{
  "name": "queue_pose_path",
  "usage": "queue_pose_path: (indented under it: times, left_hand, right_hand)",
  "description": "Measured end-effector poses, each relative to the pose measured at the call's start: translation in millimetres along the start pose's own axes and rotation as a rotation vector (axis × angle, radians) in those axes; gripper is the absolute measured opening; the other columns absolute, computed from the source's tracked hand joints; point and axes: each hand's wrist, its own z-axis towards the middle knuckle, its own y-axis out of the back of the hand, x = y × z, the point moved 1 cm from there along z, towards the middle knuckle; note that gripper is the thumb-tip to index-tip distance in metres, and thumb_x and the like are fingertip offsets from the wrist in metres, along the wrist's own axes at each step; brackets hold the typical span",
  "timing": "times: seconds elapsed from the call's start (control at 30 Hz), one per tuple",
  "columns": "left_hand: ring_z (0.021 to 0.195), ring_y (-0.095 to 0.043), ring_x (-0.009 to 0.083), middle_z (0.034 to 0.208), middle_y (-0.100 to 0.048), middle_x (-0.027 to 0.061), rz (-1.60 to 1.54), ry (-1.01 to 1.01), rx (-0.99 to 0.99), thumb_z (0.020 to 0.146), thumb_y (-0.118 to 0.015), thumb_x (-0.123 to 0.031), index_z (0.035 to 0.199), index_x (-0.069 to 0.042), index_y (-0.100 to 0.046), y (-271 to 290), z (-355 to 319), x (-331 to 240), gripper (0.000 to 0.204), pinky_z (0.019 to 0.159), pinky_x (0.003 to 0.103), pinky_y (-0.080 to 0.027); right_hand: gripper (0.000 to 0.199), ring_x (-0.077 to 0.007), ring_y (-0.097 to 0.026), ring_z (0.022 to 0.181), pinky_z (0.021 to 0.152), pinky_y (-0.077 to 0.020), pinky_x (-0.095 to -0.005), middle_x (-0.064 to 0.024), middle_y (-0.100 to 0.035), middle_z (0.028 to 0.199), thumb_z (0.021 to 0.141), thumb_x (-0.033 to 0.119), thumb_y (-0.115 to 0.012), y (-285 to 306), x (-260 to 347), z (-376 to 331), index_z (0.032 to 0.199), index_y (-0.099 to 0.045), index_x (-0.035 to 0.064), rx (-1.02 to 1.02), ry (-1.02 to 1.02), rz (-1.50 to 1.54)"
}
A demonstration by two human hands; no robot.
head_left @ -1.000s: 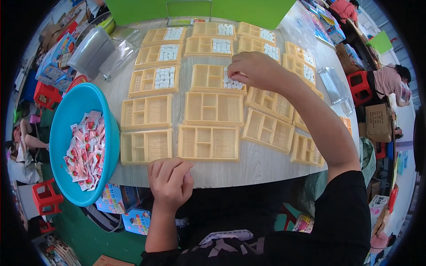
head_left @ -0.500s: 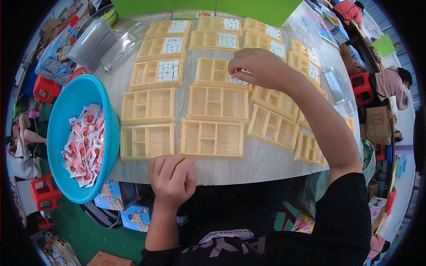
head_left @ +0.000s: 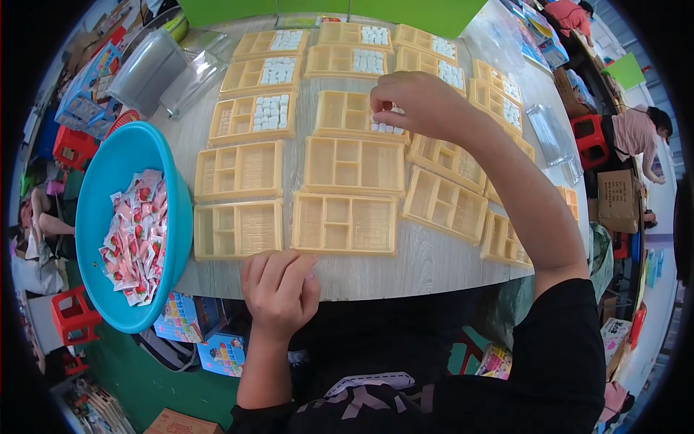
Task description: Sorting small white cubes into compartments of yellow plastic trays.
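The view comes from the person's head, from the left one of two fisheye cameras worn side by side. It looks steeply downward and a little forward, over the grey wood-grain worktop (head_left: 434,267). The camera is quite near: the black short-sleeved shirt (head_left: 477,398) fills much of the lower edge, and the bare left hand (head_left: 280,293) and bare right hand (head_left: 412,105) are seen from above. At the top, the bright green upright panel (head_left: 405,11) closes the far side. The lens is very wide, so it takes in also the green floor (head_left: 130,376) at the lower left; toward the dark round rim, straight edges bend and the surroundings lean sideways.
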Motion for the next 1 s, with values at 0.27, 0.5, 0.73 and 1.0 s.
queue_pose_path:
  times: [0.27,0.5,0.73,1.0]
  left_hand:
    - [0.084,-0.063,0.0325,0.091,-0.068,0.0113,-0.003,-0.003,-0.004,0.077,-0.065,-0.002,0.092,-0.004,-0.073,-1.0,0.0,-0.5,0.017,0.079,0.042,-0.050]
    - [0.084,-0.063,0.0326,0.090,-0.068,0.0110,0.001,0.003,-0.009,0.078,-0.064,-0.003,0.090,-0.004,-0.073,0.7,-1.4,0.3,0.015,0.079,0.043,-0.050]
    - [0.083,-0.063,0.0294,0.094,-0.069,0.0072,0.027,-0.024,-0.013,0.073,-0.067,-0.006,0.093,-0.008,-0.073,-3.5,-1.7,2.9,0.021,0.078,0.042,-0.049]
    - [0.109,-0.057,0.0369,0.112,-0.067,0.0146,0.072,0.124,0.097,0.083,-0.065,-0.009,0.103,-0.005,-0.071,2.9,4.3,-2.5,0.021,0.099,0.047,-0.043]
  right_hand:
    - [0.015,-0.0272,-0.066,0.086,0.077,-0.0530,-0.0401,-0.0076,-0.069,0.092,0.098,0.021,-0.066,-0.3,-3.5,-7.5,0.097,-0.070,0.0068,-0.063,0.009,-0.006]
    - [0.015,-0.0241,-0.065,0.083,0.076,-0.0522,-0.0365,-0.0077,-0.068,0.090,0.097,0.020,-0.068,17.7,-5.5,-29.4,0.099,-0.068,0.0053,0.018,-0.184,0.163]
    - [0.013,-0.0249,-0.065,0.083,0.075,-0.0519,-0.0375,-0.0077,-0.068,0.090,0.096,0.019,-0.069,11.2,-6.7,-28.6,0.099,-0.068,0.0064,0.080,-0.159,0.062]
    - [0.019,-0.0271,-0.066,0.085,0.076,-0.0523,-0.0398,-0.0099,-0.070,0.094,0.099,0.022,-0.066,48.5,-35.0,-45.4,0.102,-0.068,0.0039,-0.108,-0.119,-0.019]
